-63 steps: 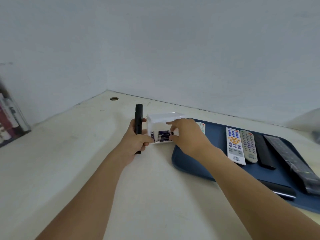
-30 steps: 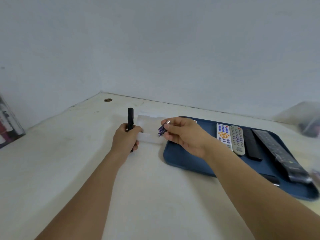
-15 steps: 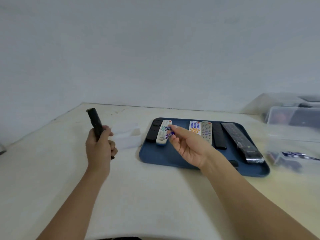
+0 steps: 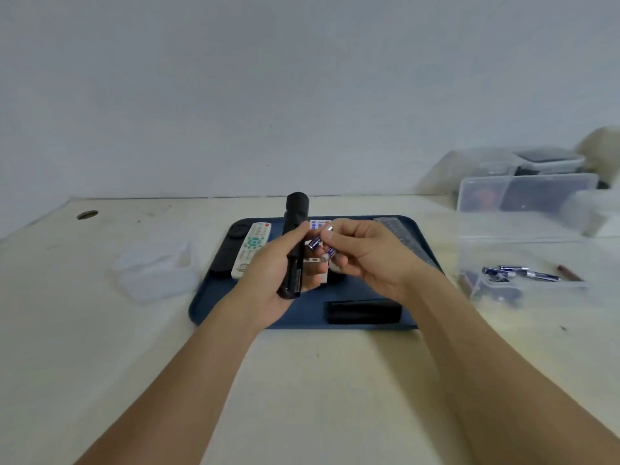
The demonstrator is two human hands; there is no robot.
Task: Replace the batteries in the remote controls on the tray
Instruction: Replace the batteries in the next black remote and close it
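My left hand [image 4: 268,280] grips a slim black remote [image 4: 295,229], held upright above the blue tray [image 4: 208,307] with its open back facing me. Just to its right, my right hand [image 4: 365,256] pinches two blue batteries [image 4: 322,248] between the fingertips, close to the remote. On the tray lie a white remote [image 4: 251,248], a black remote [image 4: 228,253], a long grey remote [image 4: 399,229] at the far right, and a black piece [image 4: 364,312] near the front edge. Other remotes are hidden behind my hands.
A small clear box [image 4: 154,270] sits left of the tray. On the right stand clear plastic containers [image 4: 526,196], and in front of them a clear tub [image 4: 523,260] with several loose blue batteries [image 4: 516,273] in it. A cable hole [image 4: 87,214] is at the far left.
My view swung right from the small box to the tray. The right hand took batteries out of the box and carried them over the tray; the left hand brought the black remote beside them.
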